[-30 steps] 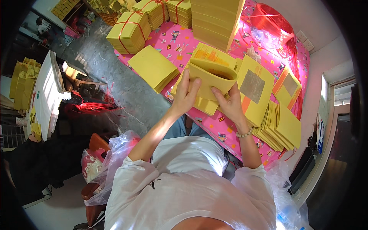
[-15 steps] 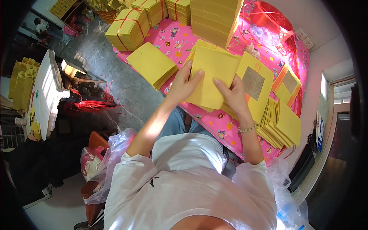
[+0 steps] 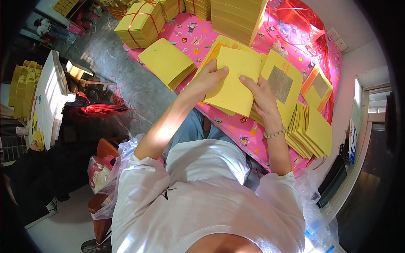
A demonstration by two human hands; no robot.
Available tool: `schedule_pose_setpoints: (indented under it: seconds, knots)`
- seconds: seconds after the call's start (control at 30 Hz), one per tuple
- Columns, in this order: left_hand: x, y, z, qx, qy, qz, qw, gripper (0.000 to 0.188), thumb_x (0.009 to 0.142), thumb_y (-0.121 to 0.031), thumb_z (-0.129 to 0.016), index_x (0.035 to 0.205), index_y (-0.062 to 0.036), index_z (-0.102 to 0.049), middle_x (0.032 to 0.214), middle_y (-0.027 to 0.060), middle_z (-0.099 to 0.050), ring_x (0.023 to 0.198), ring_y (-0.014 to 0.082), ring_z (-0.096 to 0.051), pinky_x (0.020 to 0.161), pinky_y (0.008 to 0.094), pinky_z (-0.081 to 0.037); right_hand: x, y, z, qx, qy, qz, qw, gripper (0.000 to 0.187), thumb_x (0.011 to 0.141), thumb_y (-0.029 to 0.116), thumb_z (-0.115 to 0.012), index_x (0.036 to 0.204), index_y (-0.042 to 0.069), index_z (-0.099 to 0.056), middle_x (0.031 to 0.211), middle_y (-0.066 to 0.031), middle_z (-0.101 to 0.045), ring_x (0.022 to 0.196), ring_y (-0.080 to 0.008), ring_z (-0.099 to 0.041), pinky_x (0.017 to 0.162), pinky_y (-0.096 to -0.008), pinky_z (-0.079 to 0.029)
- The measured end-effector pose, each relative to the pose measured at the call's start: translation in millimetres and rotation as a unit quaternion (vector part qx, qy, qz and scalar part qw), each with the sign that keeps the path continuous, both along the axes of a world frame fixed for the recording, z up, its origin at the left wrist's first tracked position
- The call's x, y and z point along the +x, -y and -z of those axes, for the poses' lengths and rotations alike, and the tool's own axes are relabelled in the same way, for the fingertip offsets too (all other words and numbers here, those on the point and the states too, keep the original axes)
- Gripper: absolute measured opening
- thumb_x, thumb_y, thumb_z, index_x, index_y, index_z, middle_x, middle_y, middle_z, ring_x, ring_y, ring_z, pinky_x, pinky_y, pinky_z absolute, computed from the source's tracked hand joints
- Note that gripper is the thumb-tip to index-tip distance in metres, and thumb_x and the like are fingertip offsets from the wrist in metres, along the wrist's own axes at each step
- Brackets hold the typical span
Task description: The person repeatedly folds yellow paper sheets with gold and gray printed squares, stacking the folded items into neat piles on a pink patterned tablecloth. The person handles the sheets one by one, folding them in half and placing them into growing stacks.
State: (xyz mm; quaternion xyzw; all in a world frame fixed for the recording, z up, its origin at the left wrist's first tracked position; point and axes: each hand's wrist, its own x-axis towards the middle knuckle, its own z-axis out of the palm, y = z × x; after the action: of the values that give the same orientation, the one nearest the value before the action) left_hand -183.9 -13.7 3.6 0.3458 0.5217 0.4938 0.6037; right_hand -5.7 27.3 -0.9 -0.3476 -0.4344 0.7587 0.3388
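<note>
Both my hands grip a thin stack of yellow joss paper (image 3: pixel 237 80) over the table's front edge. My left hand (image 3: pixel 207 80) holds its left side, thumb on top. Its right side is in my right hand (image 3: pixel 265 99), thumb also on top; a beaded bracelet circles that wrist. Behind the held stack lies yellow paper with orange marks (image 3: pixel 221 43). Just right of my right hand is a sheet with a grey square (image 3: pixel 279 83). Fanned yellow sheets (image 3: pixel 310 128) lie nearer the wall, and a squared yellow stack (image 3: pixel 166 61) sits to the left.
A pink patterned cloth (image 3: pixel 181 31) covers the table. Yellow bundles tied with red strap (image 3: pixel 141 25) stand at the far left. A tall yellow stack (image 3: pixel 232 21) and a roll of red strapping (image 3: pixel 300 19) are at the back. A white-topped table (image 3: pixel 50 99) stands left.
My hands have tilted the held stack slightly, and its lower left corner has risen. My left hand has shifted a little to the right. More orange-marked paper shows behind it.
</note>
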Motion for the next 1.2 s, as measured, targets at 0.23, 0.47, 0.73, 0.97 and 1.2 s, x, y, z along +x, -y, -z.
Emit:
schedule_pose_setpoints:
  seconds: [0.23, 0.47, 0.73, 0.97, 1.2]
  knots:
    - [3.3, 1.0, 6.9, 0.037, -0.008, -0.003, 0.999, 0.034, 0.099, -0.020, -0.051, 0.128, -0.0008, -0.047, 0.117, 0.0081, -0.061, 0.104, 0.0140, -0.060, 0.088, 0.0295, -0.048, 1.4, 2.6, 7.0, 0.033, -0.002, 0.004, 0.999, 0.038, 0.093, 0.014, -0.062, 0.124, -0.005, -0.051, 0.116, -0.0116, -0.062, 0.101, -0.0152, -0.063, 0.085, -0.0282, -0.053]
    - [6.5, 1.3, 5.0, 0.035, 0.003, 0.000, 0.999, 0.031, 0.100, -0.020, -0.050, 0.125, -0.0008, -0.048, 0.116, 0.0076, -0.061, 0.103, 0.0144, -0.060, 0.087, 0.0297, -0.049, 5.1, 2.4, 5.8, 0.009, -0.009, 0.005, 1.000, 0.037, 0.092, 0.013, -0.063, 0.123, -0.006, -0.054, 0.116, -0.0117, -0.063, 0.101, -0.0156, -0.063, 0.086, -0.0289, -0.052]
    - [6.7, 2.7, 5.8, 0.023, 0.008, 0.000, 1.000, 0.032, 0.099, -0.017, -0.050, 0.127, -0.0002, -0.047, 0.116, 0.0076, -0.061, 0.103, 0.0145, -0.060, 0.087, 0.0299, -0.049, 4.2, 5.9, 2.9, 0.006, 0.005, 0.013, 1.000, 0.037, 0.093, 0.013, -0.062, 0.123, -0.006, -0.053, 0.116, -0.0117, -0.063, 0.102, -0.0157, -0.062, 0.087, -0.0288, -0.051]
    - [15.6, 13.6, 27.3, 0.243, -0.144, -0.075, 0.956, 0.038, 0.099, -0.019, -0.048, 0.128, 0.0043, -0.041, 0.112, 0.0174, -0.062, 0.101, 0.0259, -0.062, 0.083, 0.0334, -0.048, 11.4, 12.1, 4.5, 0.075, 0.021, -0.004, 0.997, 0.037, 0.092, 0.010, -0.062, 0.124, -0.005, -0.053, 0.117, -0.0099, -0.063, 0.104, -0.0139, -0.061, 0.089, -0.0287, -0.050]
    - [26.0, 42.8, 8.2, 0.249, -0.245, -0.084, 0.933, 0.037, 0.099, -0.021, -0.049, 0.122, 0.0056, -0.039, 0.092, 0.0263, -0.061, 0.089, 0.0414, -0.064, 0.069, 0.0415, -0.048, 23.9, 30.7, -8.3, 0.127, 0.025, 0.014, 0.992, 0.041, 0.090, 0.006, -0.065, 0.127, -0.004, -0.050, 0.119, -0.0098, -0.062, 0.108, -0.0143, -0.059, 0.093, -0.0291, -0.048]
